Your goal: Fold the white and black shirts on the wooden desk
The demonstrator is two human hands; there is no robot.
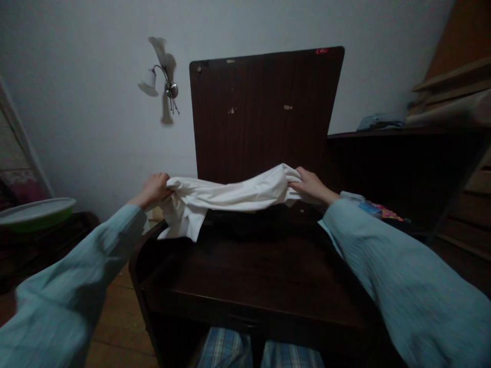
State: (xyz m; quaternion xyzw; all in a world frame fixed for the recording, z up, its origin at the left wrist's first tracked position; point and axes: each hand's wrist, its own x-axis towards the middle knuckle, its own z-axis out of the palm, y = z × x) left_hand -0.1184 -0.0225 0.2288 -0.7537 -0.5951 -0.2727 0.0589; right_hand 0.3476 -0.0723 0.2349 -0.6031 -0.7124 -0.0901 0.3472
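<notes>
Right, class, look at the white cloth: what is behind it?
Behind the white cloth, held between the left hand and right hand, stands an upright dark board. The cloth covers part of the board's lower area; anything directly behind it there cannot be seen.

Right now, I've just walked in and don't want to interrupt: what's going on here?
A person's left hand and right hand grip a white cloth, bunched and held out between them over a dark desk. A loose part hangs by the left hand. A dark panel stands behind.
</notes>
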